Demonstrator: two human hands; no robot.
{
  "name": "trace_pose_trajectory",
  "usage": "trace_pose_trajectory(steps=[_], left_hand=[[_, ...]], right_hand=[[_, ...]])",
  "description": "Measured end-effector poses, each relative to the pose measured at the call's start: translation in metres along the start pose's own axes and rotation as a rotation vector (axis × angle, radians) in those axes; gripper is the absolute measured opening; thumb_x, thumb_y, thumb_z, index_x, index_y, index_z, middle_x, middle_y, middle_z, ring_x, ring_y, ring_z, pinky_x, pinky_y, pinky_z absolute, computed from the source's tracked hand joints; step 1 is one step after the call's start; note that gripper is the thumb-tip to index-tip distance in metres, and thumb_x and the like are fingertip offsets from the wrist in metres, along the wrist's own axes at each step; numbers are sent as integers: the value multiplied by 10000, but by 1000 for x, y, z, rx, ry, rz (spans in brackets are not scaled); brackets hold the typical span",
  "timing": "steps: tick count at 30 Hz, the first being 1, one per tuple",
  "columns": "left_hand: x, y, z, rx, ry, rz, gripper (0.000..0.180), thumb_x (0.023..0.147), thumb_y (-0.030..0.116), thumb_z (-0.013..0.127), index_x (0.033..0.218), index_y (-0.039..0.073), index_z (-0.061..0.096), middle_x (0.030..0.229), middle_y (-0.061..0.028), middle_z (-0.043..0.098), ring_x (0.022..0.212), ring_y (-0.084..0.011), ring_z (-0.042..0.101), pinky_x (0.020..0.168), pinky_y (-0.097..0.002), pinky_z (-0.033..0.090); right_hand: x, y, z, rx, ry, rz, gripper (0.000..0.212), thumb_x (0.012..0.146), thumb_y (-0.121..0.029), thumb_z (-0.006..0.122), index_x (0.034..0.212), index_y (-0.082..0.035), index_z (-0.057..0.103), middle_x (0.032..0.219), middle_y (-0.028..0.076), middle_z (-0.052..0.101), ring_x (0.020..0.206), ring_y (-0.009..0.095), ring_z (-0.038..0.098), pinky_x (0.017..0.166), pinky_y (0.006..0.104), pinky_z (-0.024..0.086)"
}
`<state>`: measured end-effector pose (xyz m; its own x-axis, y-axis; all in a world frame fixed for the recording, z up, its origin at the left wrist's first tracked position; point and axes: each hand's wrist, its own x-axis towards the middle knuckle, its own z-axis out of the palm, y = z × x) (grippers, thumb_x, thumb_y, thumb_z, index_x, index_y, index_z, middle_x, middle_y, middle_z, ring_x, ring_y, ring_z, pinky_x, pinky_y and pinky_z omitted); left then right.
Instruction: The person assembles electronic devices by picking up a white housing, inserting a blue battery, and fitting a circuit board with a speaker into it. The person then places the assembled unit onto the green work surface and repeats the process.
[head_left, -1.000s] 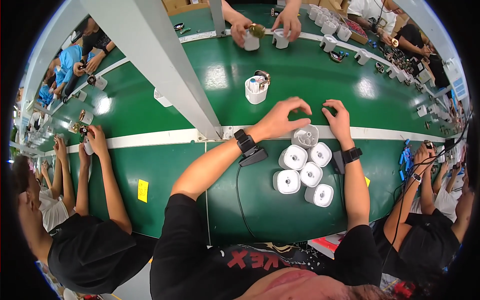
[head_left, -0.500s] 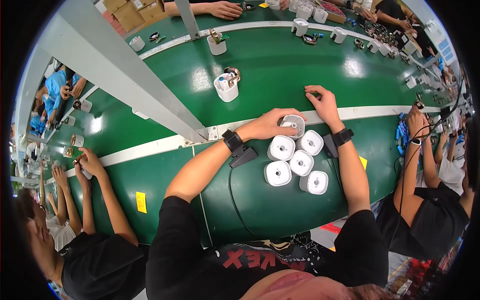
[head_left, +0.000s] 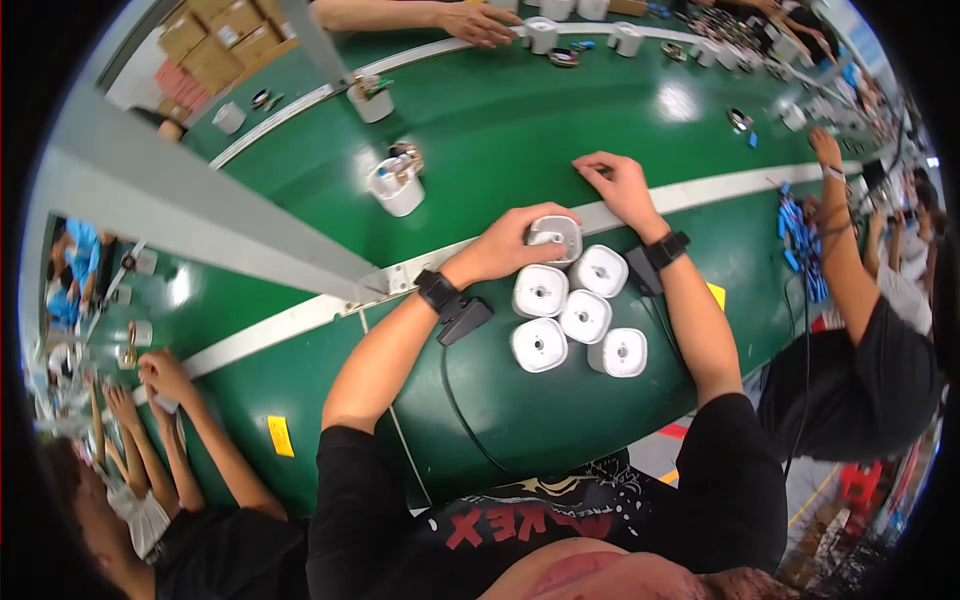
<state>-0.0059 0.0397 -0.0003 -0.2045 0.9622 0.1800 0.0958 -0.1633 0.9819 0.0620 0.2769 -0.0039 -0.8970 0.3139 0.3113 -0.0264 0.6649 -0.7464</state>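
My left hand (head_left: 500, 243) is closed around a white plastic housing (head_left: 556, 238), cup-shaped with rounded corners, at the far end of a cluster. Several similar housings stand close together on the green table just nearer to me, among them a front right one (head_left: 624, 352) and a middle one (head_left: 585, 316). Each shows a small round post inside. Over the green belt, beyond the white rail, my right hand (head_left: 622, 190) hovers with curved fingers and the thumb apart, holding nothing visible. Both wrists wear black straps with small boxes.
A ribbed white housing with parts inside (head_left: 397, 190) stands on the belt, another (head_left: 371, 100) farther back. A grey post (head_left: 240, 210) rises at left. Co-workers sit on both sides; a co-worker's hand (head_left: 482, 24) reaches in opposite. Blue cylinders (head_left: 800, 235) lie at right.
The view has shifted and turned slightly. My left hand keeps its hold on the housing, which now leans more. The co-worker's hand opposite has reached rightward toward a white housing.
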Motion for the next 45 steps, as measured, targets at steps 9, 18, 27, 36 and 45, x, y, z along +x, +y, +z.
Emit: trace_pose_trajectory(steps=[9, 18, 27, 36, 45], left_hand=[[2, -3, -1, -10, 41, 17, 514, 764, 93, 709, 1251, 25, 560, 1202, -69, 623, 1132, -169, 578, 1019, -313, 433], [1, -9, -11, -81, 112, 11, 740, 623, 129, 866, 1278, 29, 537, 1243, -80, 595, 1180, -183, 548, 1050, -321, 407], [-11, -14, -10, -68, 166, -8, 727, 612, 55, 856, 1268, 32, 544, 1245, -66, 591, 1175, -173, 549, 1042, -326, 415], [0, -9, -5, -104, 118, -6, 730, 607, 63, 857, 1265, 37, 544, 1244, -49, 588, 1172, -163, 547, 1035, -325, 425], [-4, -10, -19, -212, 54, 26, 739, 629, 66, 860, 1289, 33, 531, 1282, -64, 569, 1219, -164, 526, 1091, -337, 390]], right_hand=[[8, 11, -31, 276, -61, 237, 202, 917, -146, 621, 1032, 4, 693, 1014, 63, 717, 843, 147, 671, 732, 289, 538], [66, 151, -240, -70, 775, 519, 226, 887, -226, 608, 937, -29, 708, 837, 16, 704, 707, 131, 639, 577, 262, 471], [61, 231, -226, -661, 710, 684, 459, 816, -323, 656, 1168, -30, 624, 1122, 215, 672, 1060, 375, 639, 894, 419, 516], [83, 222, -254, -866, 268, 844, 436, 838, -300, 661, 1177, -32, 606, 1048, 216, 682, 984, 339, 667, 848, 377, 549], [60, 63, -123, 1530, 187, 604, 136, 956, -65, 596, 1087, -29, 596, 861, 73, 610, 645, 75, 574, 549, 141, 497]])
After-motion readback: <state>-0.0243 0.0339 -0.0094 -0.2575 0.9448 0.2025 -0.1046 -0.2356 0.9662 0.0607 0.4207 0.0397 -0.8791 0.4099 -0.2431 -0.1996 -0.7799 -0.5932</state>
